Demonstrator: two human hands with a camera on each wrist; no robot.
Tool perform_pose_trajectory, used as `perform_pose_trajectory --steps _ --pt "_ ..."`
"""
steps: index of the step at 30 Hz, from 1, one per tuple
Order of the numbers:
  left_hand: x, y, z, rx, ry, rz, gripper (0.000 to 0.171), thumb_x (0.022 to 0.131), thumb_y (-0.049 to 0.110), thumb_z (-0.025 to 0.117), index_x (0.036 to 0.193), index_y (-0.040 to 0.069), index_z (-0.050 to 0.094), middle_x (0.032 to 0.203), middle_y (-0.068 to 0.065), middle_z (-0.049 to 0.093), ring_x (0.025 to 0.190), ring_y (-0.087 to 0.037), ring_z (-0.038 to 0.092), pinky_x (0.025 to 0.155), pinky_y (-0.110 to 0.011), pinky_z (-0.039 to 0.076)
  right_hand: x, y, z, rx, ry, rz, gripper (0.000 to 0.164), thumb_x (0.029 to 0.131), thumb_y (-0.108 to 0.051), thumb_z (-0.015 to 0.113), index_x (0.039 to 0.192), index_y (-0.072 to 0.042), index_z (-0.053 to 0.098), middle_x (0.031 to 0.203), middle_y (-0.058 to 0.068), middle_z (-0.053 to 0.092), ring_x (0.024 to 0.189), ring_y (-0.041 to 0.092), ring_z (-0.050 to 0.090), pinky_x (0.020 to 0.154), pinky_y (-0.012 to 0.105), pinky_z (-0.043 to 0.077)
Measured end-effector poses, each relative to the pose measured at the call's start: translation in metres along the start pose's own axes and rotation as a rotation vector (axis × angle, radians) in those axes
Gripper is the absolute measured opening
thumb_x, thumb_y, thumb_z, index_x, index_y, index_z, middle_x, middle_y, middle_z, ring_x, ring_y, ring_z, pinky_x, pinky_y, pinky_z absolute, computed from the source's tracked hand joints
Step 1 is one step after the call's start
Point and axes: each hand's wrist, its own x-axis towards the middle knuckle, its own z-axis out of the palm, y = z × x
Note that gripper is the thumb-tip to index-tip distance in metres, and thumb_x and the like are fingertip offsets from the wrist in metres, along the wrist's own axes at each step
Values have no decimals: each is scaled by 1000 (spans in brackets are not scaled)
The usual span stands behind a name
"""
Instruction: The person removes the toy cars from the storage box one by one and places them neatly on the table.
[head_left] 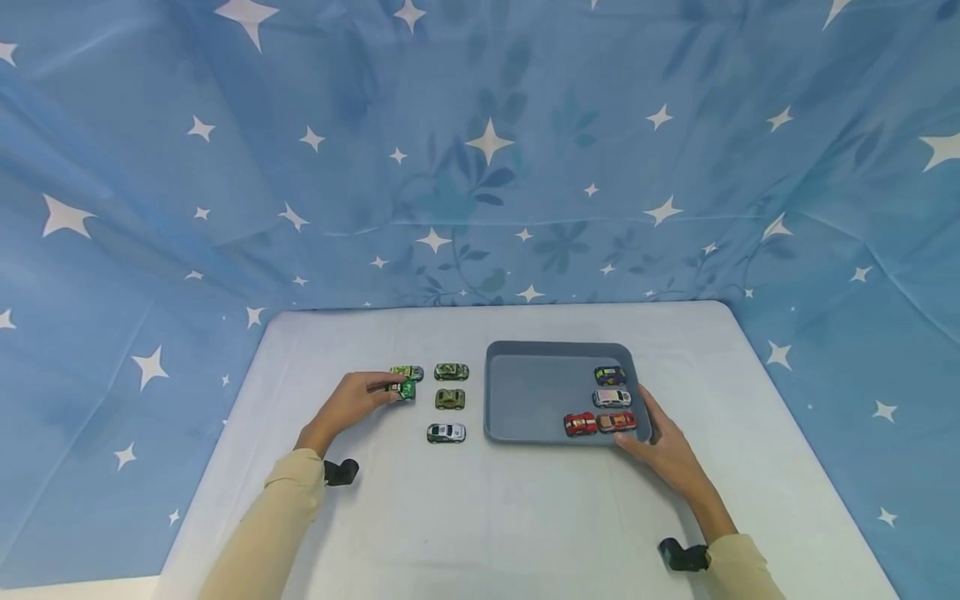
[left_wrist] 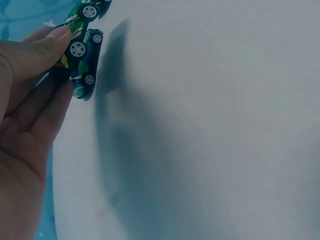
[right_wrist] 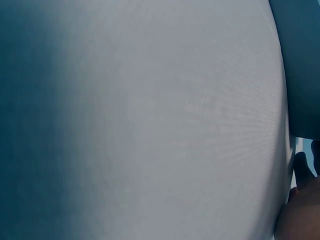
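Observation:
My left hand (head_left: 354, 407) pinches a green toy car (head_left: 406, 390) between thumb and fingers, at the left of the table. Close behind it is a yellow-green toy car (head_left: 409, 372); the left wrist view shows another car (left_wrist: 91, 70) right beside the pinched one. At the front right corner of a grey-blue tray (head_left: 525, 396), my right hand (head_left: 669, 452) holds the rim, thumb on the front edge and fingers along the right side. Only part of that hand and the tray wall (right_wrist: 305, 70) show in the right wrist view.
A camouflage car (head_left: 452, 372), an olive car (head_left: 450, 400) and a white-and-green car (head_left: 446, 432) form a column left of the tray. Inside its right part sit a dark car (head_left: 610, 376), a white car (head_left: 611, 398), a red car (head_left: 580, 424) and an orange-red car (head_left: 617, 422).

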Motion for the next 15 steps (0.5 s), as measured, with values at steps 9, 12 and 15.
perform_pose_trajectory --steps 9,12,15 --pt "1 -8 12 -1 14 17 33 96 5 80 129 6 79 138 -22 69 136 -44 58 115 -59 44 0 0 0 -4 3 1 107 96 -41 78 175 -15 9 175 26 17 157 56 14 118 80 15" --pt "1 -10 15 -7 14 20 32 96 5 80 129 6 79 138 -22 69 135 -44 59 114 -59 44 0 0 0 -3 4 2 107 96 -42 78 175 -15 10 175 26 17 157 56 14 118 80 15" --pt "1 -12 17 -5 11 21 32 96 6 80 129 6 79 137 -22 69 135 -44 59 114 -59 45 0 0 1 -6 4 3 107 96 -42 78 174 -15 10 174 26 17 157 57 14 118 80 15"
